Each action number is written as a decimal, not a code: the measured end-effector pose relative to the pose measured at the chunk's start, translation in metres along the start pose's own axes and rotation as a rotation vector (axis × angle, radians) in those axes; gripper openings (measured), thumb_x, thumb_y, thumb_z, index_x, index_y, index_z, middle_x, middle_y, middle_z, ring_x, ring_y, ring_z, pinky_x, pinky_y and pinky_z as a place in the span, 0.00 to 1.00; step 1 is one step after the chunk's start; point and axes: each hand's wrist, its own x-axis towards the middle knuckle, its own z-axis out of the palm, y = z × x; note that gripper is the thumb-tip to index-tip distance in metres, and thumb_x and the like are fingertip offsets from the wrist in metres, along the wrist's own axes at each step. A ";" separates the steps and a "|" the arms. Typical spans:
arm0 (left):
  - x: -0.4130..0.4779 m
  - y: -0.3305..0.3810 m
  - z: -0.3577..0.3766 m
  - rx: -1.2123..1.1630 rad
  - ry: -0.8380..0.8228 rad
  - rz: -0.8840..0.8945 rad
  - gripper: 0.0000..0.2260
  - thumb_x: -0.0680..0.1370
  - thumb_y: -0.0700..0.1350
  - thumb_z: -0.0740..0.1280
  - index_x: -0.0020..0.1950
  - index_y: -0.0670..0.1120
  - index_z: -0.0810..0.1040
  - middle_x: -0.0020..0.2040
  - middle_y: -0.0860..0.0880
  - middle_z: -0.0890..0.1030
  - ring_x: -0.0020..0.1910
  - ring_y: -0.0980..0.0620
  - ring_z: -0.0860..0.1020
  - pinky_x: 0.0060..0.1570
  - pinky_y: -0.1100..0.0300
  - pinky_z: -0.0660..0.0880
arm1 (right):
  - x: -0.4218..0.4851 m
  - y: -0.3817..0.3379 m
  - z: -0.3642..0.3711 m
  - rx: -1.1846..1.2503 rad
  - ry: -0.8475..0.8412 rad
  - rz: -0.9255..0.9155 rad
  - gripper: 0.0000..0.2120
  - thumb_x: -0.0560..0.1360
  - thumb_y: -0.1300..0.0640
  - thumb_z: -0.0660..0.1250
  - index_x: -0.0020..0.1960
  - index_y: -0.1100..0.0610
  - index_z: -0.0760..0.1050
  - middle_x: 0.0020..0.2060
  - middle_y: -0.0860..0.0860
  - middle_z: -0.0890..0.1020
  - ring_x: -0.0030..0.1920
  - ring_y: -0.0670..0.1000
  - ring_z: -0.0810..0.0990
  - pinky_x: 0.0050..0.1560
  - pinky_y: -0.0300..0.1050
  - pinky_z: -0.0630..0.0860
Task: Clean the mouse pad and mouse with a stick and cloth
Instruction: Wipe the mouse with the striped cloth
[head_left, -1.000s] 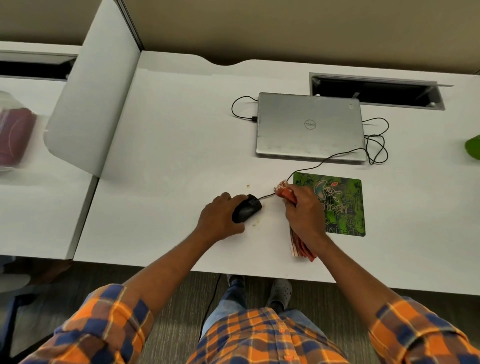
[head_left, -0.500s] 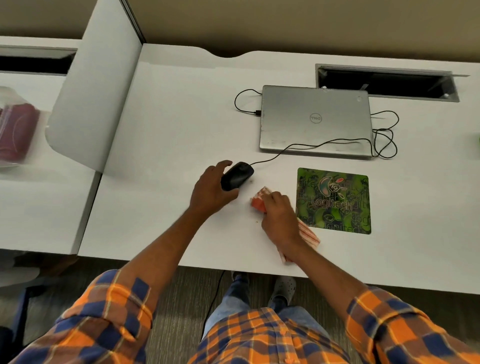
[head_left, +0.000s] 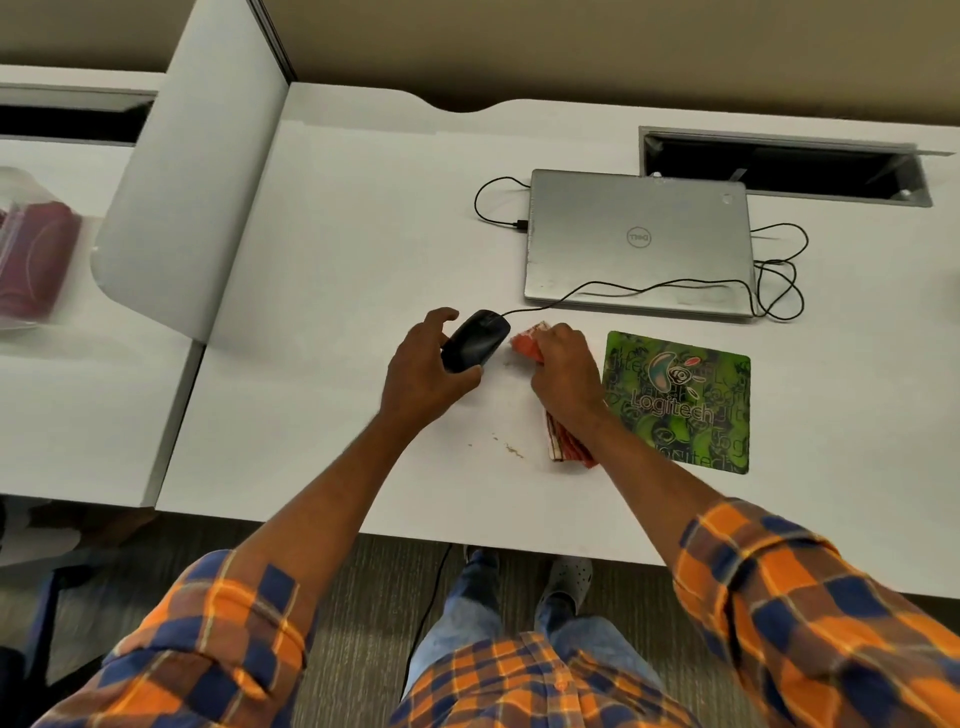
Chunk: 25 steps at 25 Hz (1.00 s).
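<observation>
On the bench (head_left: 337, 234) the mouse pad (head_left: 685, 395) lies at my right. My left hand (head_left: 421, 374) curls round the mouse (head_left: 475, 340), slid further back than a second ago. My right hand (head_left: 563, 374), bunched on the cloth (head_left: 524, 343), has left the pad's edge — wiping the mouse comes next, I judge.

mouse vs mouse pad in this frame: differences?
The mouse is plain black; the mouse pad is green with Logitech print. The mouse is rounded and corded; the mouse pad flat and rectangular. The left hand grips the mouse; no hand holds the mouse pad.
</observation>
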 end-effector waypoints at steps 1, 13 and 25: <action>-0.001 0.000 0.000 -0.011 0.009 -0.001 0.35 0.69 0.53 0.79 0.74 0.57 0.70 0.54 0.52 0.80 0.50 0.52 0.78 0.50 0.55 0.76 | -0.005 -0.003 0.004 0.013 -0.010 -0.073 0.23 0.70 0.73 0.66 0.63 0.63 0.80 0.53 0.60 0.80 0.53 0.63 0.77 0.47 0.54 0.75; -0.026 0.005 0.011 -0.019 0.022 -0.012 0.33 0.70 0.53 0.79 0.72 0.63 0.70 0.54 0.52 0.80 0.51 0.54 0.77 0.50 0.56 0.76 | -0.120 -0.009 0.023 0.098 -0.432 -0.583 0.26 0.73 0.66 0.72 0.70 0.53 0.79 0.64 0.53 0.80 0.58 0.56 0.75 0.54 0.58 0.77; -0.073 0.025 0.069 0.032 0.034 -0.070 0.33 0.70 0.52 0.78 0.72 0.64 0.68 0.56 0.53 0.75 0.51 0.51 0.78 0.51 0.50 0.80 | -0.250 0.071 -0.023 -0.149 -0.656 -0.762 0.26 0.75 0.55 0.74 0.71 0.47 0.73 0.68 0.48 0.77 0.66 0.52 0.73 0.65 0.53 0.76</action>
